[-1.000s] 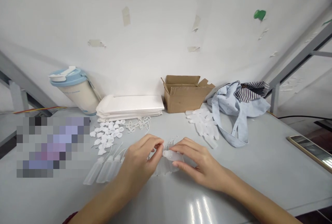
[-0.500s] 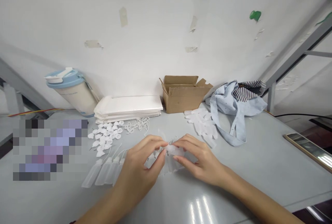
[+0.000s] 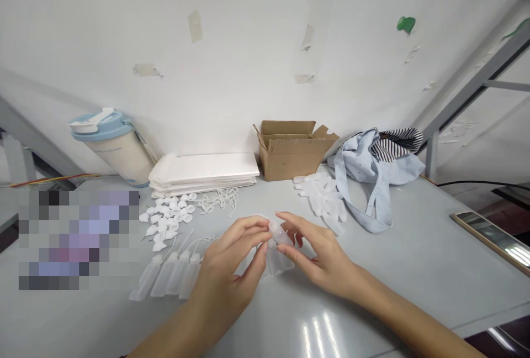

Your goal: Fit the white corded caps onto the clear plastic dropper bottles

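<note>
Between my two hands is a small translucent plastic bottle (image 3: 283, 234), tilted, with its upper end by my left fingertips. My left hand (image 3: 236, 256) pinches that end with thumb and fingers; the exact contact is partly hidden. My right hand (image 3: 318, 250) has its thumb and curled fingers about the bottle's lower body, with the index finger raised off it. Under the hands, more translucent bottles (image 3: 275, 263) lie in a row. To the left, several capped bottles with cord loops (image 3: 165, 275) continue the row, partly covered by my left hand.
White pointed caps (image 3: 169, 214) and white cords (image 3: 218, 200) lie in piles behind my left hand. Loose bottles (image 3: 321, 198) sit near a cardboard box (image 3: 290, 159) and a blue cloth bag (image 3: 381, 173). White envelopes (image 3: 207, 167), a tumbler (image 3: 116, 148) and a phone (image 3: 494, 236) surround them.
The bottle has turned from nearly level to slanted, its right end lower. My right index finger has lifted away from it, while my left hand stays almost in place.
</note>
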